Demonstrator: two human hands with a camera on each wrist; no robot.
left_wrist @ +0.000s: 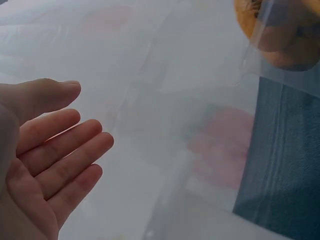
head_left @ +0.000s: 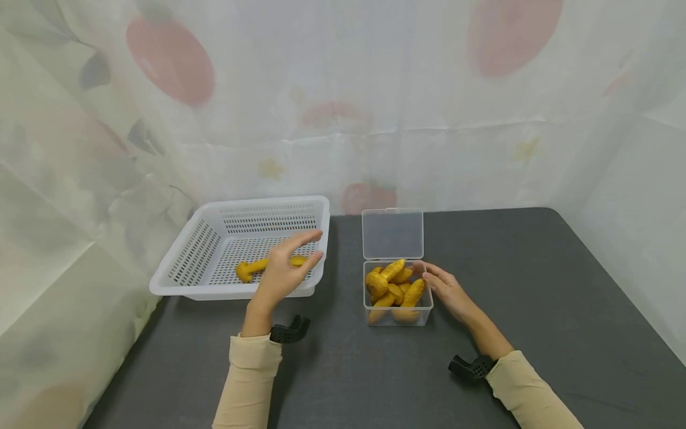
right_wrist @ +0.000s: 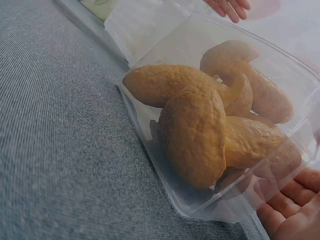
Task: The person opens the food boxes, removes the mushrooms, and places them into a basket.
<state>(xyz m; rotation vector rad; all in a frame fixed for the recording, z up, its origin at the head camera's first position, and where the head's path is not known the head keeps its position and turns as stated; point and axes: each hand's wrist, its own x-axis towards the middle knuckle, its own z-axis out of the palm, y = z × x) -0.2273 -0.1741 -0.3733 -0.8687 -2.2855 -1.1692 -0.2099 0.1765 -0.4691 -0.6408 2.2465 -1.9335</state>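
Note:
My left hand [head_left: 286, 269] is over the white basket [head_left: 177, 288], thumb and fingers spread apart. Nothing lies between them in the left wrist view, where the left hand [left_wrist: 60, 155] shows its palm and relaxed fingers. Inside the basket is a yellow mushroom [head_left: 245, 271], partly hidden behind that hand. My right hand [head_left: 450, 295] rests against the right side of a clear plastic box [head_left: 370, 313]. Several yellow mushrooms [head_left: 377, 283] fill the box. From the right wrist, the fingers [right_wrist: 295, 197] lie along the box's outer wall beside the mushrooms [right_wrist: 195, 135].
The box's hinged lid [head_left: 393, 233] stands open at its back. Both containers sit on a dark grey table [head_left: 343, 369]. A pale printed curtain [head_left: 343, 161] hangs behind the table and along its sides.

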